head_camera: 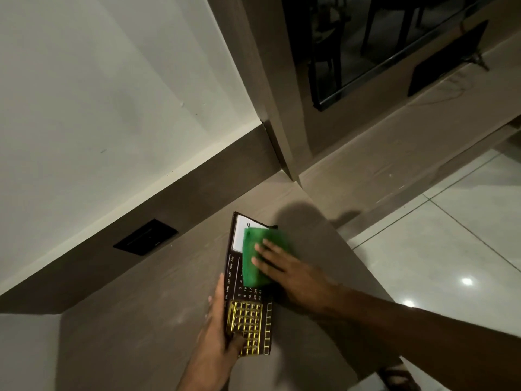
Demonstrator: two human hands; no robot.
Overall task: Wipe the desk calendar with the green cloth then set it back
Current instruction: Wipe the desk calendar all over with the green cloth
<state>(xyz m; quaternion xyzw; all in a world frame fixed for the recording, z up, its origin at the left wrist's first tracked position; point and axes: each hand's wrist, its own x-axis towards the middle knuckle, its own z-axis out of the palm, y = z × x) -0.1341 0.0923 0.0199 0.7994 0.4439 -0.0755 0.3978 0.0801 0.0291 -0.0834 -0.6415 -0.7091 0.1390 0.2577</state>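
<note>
The left hand point(218, 325) gripped the near end of the desk calendar point(248, 289), its thumb laid over the gold grid on the calendar's face and its fingers stretched along the calendar's left edge; the fingers behind the board were hidden. The right hand point(293, 275) lay palm down with its fingers spread flat on the green cloth point(260, 256), pressing the cloth against the upper half of the calendar rather than pinching it. The right forearm reached in from the lower right, crossing above the counter.

The calendar was a long dark board, lying lengthwise away from the person, between the two hands: the left hand at its near left side, the right hand on top from the right. Month names and date numbers showed on the dark part just below the cloth, and a white panel showed at the far end, partly covered by the cloth's upper edge. Whether the calendar rested on the counter or was lifted slightly off it could not be told.

Below lay a brown counter point(158, 292) set against a pale wall point(84, 94), with a dark rectangular plate point(145, 237) on the brown strip under the wall. To the right was a glossy tiled floor point(451, 249), and a sandalled foot point(399, 378) showed at the bottom edge.
</note>
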